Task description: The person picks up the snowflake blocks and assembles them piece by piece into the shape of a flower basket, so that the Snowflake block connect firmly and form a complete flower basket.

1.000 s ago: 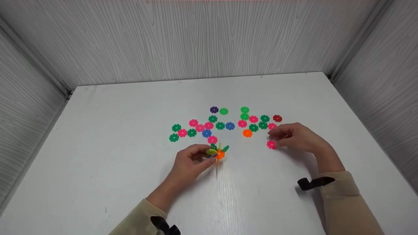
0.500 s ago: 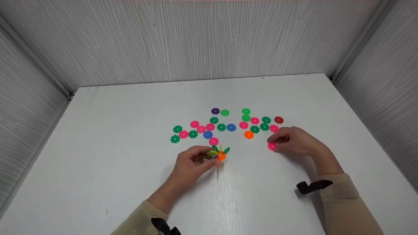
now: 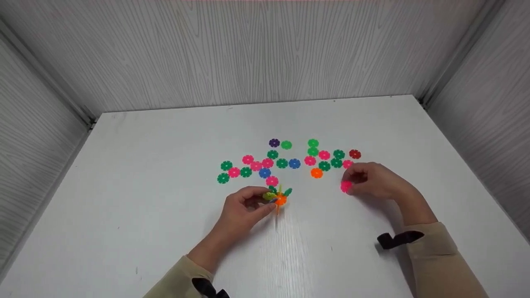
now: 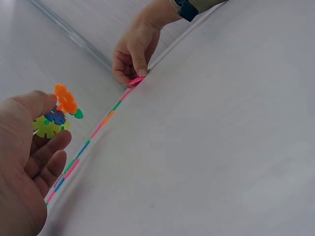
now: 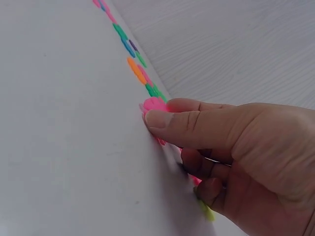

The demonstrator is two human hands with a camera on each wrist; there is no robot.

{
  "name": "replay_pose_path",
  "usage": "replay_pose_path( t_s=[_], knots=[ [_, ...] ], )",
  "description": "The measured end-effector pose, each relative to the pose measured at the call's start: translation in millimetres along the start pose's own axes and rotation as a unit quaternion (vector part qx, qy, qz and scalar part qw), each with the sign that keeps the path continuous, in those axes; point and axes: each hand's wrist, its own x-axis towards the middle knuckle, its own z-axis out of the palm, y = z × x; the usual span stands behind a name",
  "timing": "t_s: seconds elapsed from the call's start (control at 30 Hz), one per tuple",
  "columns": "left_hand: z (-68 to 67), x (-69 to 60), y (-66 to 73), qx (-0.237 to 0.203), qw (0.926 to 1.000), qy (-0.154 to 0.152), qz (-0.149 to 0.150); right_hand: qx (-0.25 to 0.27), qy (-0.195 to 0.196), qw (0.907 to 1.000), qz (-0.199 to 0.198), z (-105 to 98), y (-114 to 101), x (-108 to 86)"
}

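Between thumb and fingers, my left hand (image 3: 242,211) pinches a joined cluster of notched discs (image 3: 280,200). The left wrist view shows orange (image 4: 66,100), blue and yellow-green discs in it, with a bit of green behind. My right hand (image 3: 383,184) pinches a pink disc (image 3: 346,187) between thumb and forefinger; in the right wrist view this disc (image 5: 154,103) is tilted up at the thumb tip. Another pink disc (image 3: 348,164) lies just beyond the right fingers, partly covered by them.
Flat discs lie in a band across the white table (image 3: 165,145): green (image 3: 226,165), pink (image 3: 248,159), blue (image 3: 294,163), purple (image 3: 274,142), orange (image 3: 316,173) and dark red (image 3: 355,154). Wood-grained panels (image 3: 256,49) stand behind and at both sides.
My right fingers have closed on the pink disc, which is now tilted up from the table. My left hand keeps its grip on the cluster. The whole head view has shifted slightly.
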Motion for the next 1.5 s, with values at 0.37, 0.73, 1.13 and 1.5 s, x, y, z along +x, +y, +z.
replay_pose_path(
  t_s=[0.37, 0.73, 1.13, 1.5],
  knots=[
    [0.0, -0.3, -1.6, 0.007, 1.0000, 0.004, 0.004, 0.061, 0.028, 0.9966, -0.048, 19.5, -32.5, 3.6],
    [-0.4, 0.5, 0.5, 0.000, 0.9999, 0.011, 0.003, 0.122, 0.033, 0.9833, -0.131, 63.2, -68.6, 7.8],
    [0.1, 0.6, 1.0, -0.041, 0.9990, 0.002, -0.020, 0.165, 0.002, 0.9744, -0.153, 87.5, -82.3, 8.2],
    [3.6, 1.3, 2.7, -0.056, 0.9980, -0.011, -0.026, 0.169, 0.035, 0.9637, -0.204, 94.2, -88.2, 7.0]
  ],
)
